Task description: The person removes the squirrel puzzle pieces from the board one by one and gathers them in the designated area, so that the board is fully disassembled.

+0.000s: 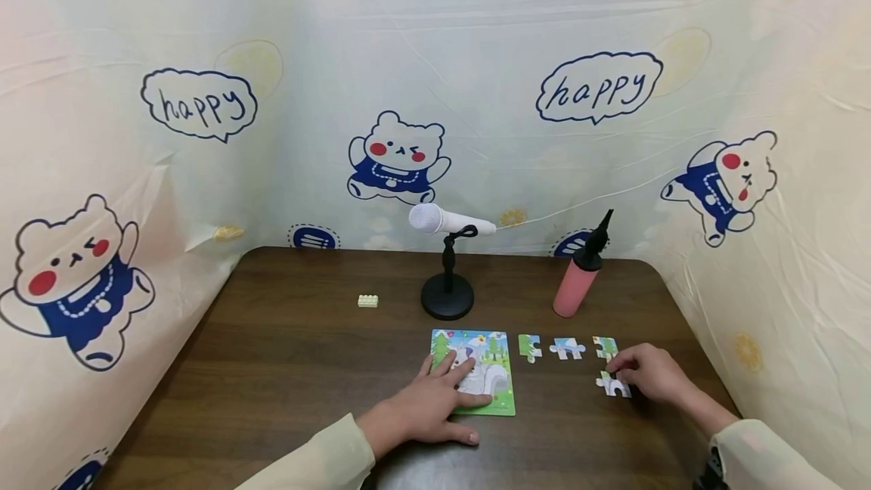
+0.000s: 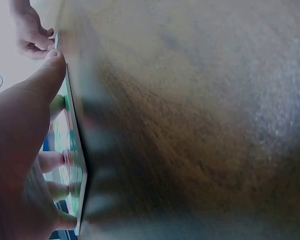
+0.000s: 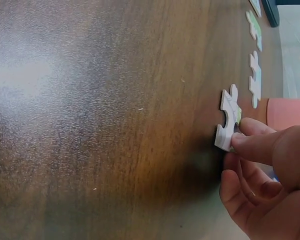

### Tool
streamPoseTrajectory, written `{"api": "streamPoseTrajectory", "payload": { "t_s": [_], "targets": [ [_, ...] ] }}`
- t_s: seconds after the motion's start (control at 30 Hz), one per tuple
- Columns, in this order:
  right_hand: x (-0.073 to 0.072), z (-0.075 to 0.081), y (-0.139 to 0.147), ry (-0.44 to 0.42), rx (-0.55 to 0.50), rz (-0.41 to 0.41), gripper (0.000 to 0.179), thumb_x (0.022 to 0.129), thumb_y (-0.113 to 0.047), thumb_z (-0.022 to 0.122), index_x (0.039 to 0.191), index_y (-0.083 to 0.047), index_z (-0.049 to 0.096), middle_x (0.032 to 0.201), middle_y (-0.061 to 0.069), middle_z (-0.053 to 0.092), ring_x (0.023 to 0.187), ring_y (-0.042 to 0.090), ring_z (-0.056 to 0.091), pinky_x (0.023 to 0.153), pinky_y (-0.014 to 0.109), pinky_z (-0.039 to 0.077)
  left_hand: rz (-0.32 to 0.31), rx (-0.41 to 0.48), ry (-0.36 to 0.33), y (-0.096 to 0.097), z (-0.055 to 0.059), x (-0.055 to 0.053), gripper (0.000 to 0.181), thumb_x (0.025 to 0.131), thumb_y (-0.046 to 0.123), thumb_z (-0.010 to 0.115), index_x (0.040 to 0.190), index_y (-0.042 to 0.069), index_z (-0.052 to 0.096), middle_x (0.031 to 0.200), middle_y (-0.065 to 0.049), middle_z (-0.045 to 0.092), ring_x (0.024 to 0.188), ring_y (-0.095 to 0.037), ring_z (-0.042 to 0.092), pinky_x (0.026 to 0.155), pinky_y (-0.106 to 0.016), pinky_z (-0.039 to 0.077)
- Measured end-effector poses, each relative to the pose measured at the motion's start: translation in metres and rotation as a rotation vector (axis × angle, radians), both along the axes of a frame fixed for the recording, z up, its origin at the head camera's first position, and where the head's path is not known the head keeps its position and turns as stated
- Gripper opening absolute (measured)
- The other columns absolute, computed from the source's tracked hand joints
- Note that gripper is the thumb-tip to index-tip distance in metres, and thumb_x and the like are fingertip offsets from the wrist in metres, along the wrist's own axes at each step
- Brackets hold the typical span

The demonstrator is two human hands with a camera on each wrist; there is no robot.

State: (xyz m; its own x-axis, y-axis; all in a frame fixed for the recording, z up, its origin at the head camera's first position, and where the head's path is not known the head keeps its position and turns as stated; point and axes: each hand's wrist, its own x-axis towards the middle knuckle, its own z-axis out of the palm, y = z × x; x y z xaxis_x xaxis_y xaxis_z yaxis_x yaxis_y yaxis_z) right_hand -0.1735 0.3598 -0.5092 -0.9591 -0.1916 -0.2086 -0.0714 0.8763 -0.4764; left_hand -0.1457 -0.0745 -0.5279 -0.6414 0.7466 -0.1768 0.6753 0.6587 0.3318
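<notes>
My left hand [image 1: 435, 401] rests with spread fingers on a square picture puzzle [image 1: 500, 361], which shows a grey-white animal among green trees. Part of the picture is covered by the hand. In the left wrist view, fingertips [image 2: 65, 157] press on its surface. My right hand [image 1: 649, 370] pinches a white-and-green jigsaw piece [image 1: 615, 386] between thumb and forefinger; the right wrist view shows this piece [image 3: 226, 120] at the fingertips. Just behind it lies a green jigsaw piece [image 1: 604, 346]. Two more, a blue-and-white piece [image 1: 568, 348] and a green-edged piece [image 1: 528, 346], lie toward the puzzle.
A white microphone [image 1: 449, 220] sits on a black stand [image 1: 447, 296] behind the puzzle. Farther right is a pink hand pump [image 1: 577, 286] with a black nozzle. A pale toy brick [image 1: 367, 301] lies on the brown table [image 1: 286, 369]. Printed cloth [image 1: 476, 44] hangs around the table.
</notes>
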Motion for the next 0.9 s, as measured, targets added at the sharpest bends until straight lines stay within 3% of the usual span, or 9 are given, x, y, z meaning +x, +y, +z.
{"api": "streamPoseTrajectory", "payload": {
  "t_s": [0.27,0.43,0.53,0.73,0.9],
  "targets": [
    [0.002,0.004,-0.003,0.002,0.008,-0.002,0.014,0.088,-0.003,0.076,0.097,-0.013,0.079,0.087,-0.001,0.069,0.078,0.015,0.055,0.069,0.034,0.046,0.006,0.044,-0.036,-0.001,-0.003,0.003,0.063,0.092,0.073,0.055,0.151,0.053,0.042,0.172,-0.009,0.016,0.156,-0.049,0.011,0.113,-0.078,0.016],
    [-0.004,0.015,-0.02,0.04,-0.021,0.03,0.011,0.09,-0.009,0.076,0.101,-0.011,0.078,0.087,-0.002,0.067,0.077,0.014,0.056,0.066,0.033,0.047,0.017,0.074,-0.04,-0.006,-0.004,-0.001,0.066,0.092,0.073,0.056,0.152,0.051,0.042,0.173,-0.007,0.015,0.157,-0.048,0.008,0.115,-0.078,0.011],
    [-0.01,0.023,-0.04,0.046,-0.056,0.063,0.014,0.09,-0.011,0.077,0.104,-0.01,0.077,0.089,-0.002,0.068,0.08,0.016,0.058,0.068,0.035,0.05,0.03,0.067,-0.008,-0.01,-0.002,-0.006,0.069,0.092,0.073,0.056,0.154,0.047,0.041,0.172,-0.007,0.019,0.158,-0.043,0.012,0.117,-0.075,0.012],
    [-0.025,0.032,-0.094,0.055,-0.118,0.14,0.015,0.091,-0.013,0.077,0.106,-0.01,0.077,0.093,-0.002,0.069,0.085,0.014,0.059,0.075,0.035,0.053,0.045,0.059,0.099,-0.018,0.0,-0.013,0.062,0.094,0.069,0.058,0.151,0.044,0.05,0.165,-0.007,0.036,0.153,-0.032,0.031,0.118,-0.067,0.026],
    [-0.032,0.028,-0.144,0.029,-0.189,0.232,0.019,0.092,-0.014,0.077,0.11,-0.008,0.075,0.094,-0.001,0.068,0.083,0.015,0.059,0.073,0.032,0.052,0.037,0.068,0.072,-0.025,0.001,-0.01,0.06,0.095,0.069,0.057,0.15,0.045,0.05,0.165,-0.008,0.034,0.152,-0.033,0.032,0.119,-0.065,0.026]
  ]
}}
